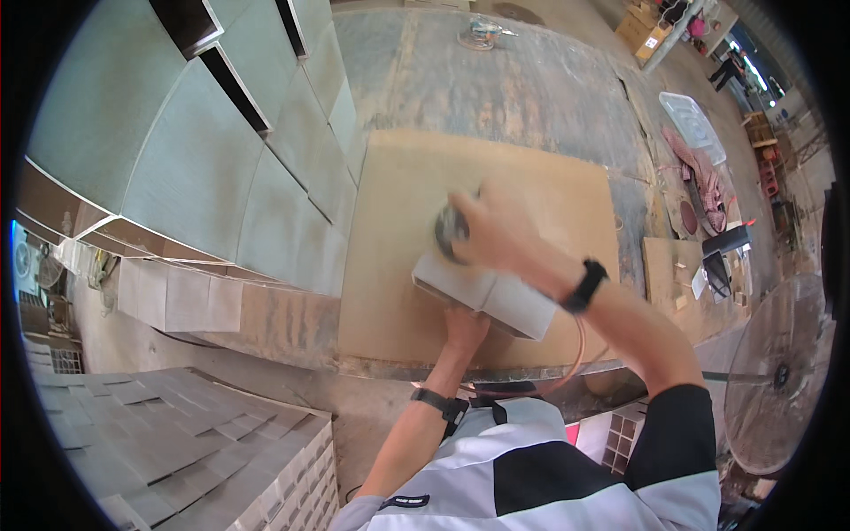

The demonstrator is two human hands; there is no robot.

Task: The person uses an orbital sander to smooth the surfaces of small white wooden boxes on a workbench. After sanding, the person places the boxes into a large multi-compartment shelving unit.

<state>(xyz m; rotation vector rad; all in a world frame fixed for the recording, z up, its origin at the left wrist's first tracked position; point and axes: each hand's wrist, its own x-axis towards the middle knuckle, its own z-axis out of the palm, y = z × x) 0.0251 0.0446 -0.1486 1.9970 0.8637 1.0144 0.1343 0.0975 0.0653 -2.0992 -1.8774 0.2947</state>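
A light grey rectangular box [521, 307] lies tilted over the brown board in front of me. My left hand [465, 329] grips it at its near side, with the fingers hidden behind the box. My right hand [496, 226], smeared by motion, is wrapped round a dark, round-headed power sander [450, 232]. The sander is at the far left end of the box; whether it touches the surface is hard to tell. A pinkish air hose [580, 350] curves past the right end of the box.
Tall stacks of grey boxes [199, 190] stand on my left. More grey pieces [177, 442] are piled low at the lower left. The brown board [567, 190] covers part of the worktable [496, 97]. A plastic tray [692, 126], a cloth [704, 181] and a fan [779, 376] are at the right.
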